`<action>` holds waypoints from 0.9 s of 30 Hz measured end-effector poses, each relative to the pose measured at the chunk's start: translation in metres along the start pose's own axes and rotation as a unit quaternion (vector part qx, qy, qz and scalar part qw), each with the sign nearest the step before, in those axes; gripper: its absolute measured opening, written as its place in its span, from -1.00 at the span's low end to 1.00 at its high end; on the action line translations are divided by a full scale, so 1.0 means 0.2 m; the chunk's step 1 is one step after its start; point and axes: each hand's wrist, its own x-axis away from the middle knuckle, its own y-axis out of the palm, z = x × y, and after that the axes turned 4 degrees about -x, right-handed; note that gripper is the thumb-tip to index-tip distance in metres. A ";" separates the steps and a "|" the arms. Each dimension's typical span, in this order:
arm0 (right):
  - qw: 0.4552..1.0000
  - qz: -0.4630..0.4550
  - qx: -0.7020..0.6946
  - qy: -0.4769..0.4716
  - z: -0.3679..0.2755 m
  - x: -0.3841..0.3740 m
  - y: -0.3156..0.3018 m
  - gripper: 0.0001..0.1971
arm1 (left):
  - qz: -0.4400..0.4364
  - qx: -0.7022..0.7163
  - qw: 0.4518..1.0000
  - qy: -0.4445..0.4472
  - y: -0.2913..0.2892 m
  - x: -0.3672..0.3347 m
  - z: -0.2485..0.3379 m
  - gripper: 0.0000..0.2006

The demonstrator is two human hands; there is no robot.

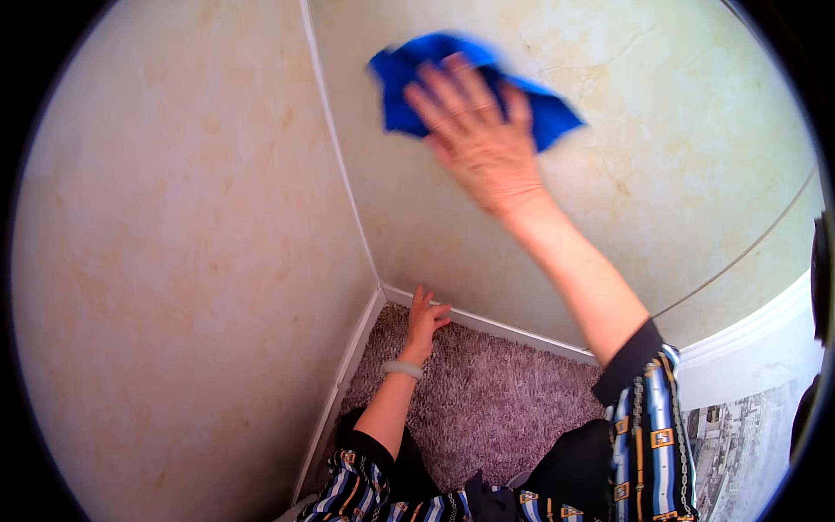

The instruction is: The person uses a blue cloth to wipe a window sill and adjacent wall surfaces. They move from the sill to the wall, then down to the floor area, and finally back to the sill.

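Observation:
A blue cloth (400,87) lies spread against the wall ahead, its edges smeared by motion. My right hand (487,148) presses flat on it, fingers stretched upward, holding the cloth to the wall with the arm reaching far out. Lower down, my left hand (424,325) hangs close to the corner, near the white baseboard (504,329). Its fingers are apart and nothing shows in them. Whether its fingertips touch the baseboard or wall, I cannot tell. A pale bangle (402,370) circles the left wrist.
Two mottled cream walls meet at a white corner strip (335,139); the left wall (191,261) runs close beside me. A purple-grey shaggy carpet (487,391) covers the floor. At the right are a thin dark line (748,252) on the wall and a grey-and-white patterned surface (731,444).

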 end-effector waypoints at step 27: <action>0.986 -0.122 0.073 -0.082 -0.07 0.48 0.04 -0.25 | -0.043 -0.033 0.999 0.001 -0.05 0.01 -0.01 -0.14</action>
